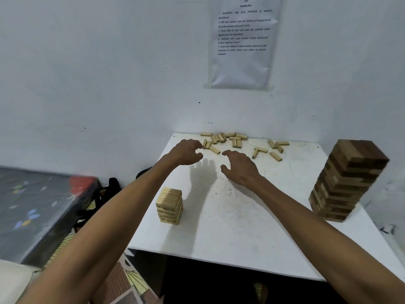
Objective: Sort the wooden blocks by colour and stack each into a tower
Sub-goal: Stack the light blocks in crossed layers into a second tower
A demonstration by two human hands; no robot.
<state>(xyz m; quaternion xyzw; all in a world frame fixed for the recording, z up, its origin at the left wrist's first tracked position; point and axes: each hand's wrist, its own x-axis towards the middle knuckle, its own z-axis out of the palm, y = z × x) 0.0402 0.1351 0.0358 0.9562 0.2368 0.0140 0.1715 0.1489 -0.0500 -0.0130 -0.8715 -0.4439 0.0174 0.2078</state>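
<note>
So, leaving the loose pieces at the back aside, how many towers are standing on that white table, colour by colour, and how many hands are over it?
Light tower: 1
Dark tower: 1
Hands: 2, the left hand and the right hand, both holding nothing
Total: 4

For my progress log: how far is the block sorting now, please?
Done: the dark tower stands tall at the right, and no dark blocks lie loose. In hand: the light tower is only a few layers; left hand and right hand, both empty, reach toward the loose light blocks. Left: stacking those blocks, scattered by the wall.
</note>
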